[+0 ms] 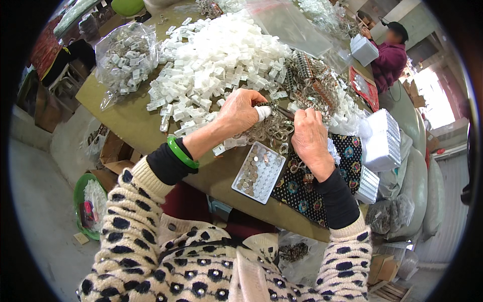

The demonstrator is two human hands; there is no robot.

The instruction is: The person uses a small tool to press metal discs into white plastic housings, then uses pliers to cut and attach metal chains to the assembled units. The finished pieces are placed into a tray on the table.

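My left hand (241, 109) is closed over the table, with a white wrapping on one finger. It pinches a thin dark segmented strip (273, 104). Facing it, my right hand (309, 137) closes around a slim dark metal tool (286, 112), whose tip points at the strip; its exact kind is mostly hidden by my fingers. Under both hands lies a tangle of small brownish-clear looped parts (274, 128). Just nearer to me sits a white plastic tray (265, 186) with round pockets, some holding small coin-like discs (246, 180).
A large heap of white plastic pieces (216, 55) covers the table's middle. A filled clear bag (126, 63) stands left, and dark strips (309, 75) lie right. Stacked white trays (383, 141) rest beside a patterned cloth (302, 194). Another person (391, 55) works at far right.
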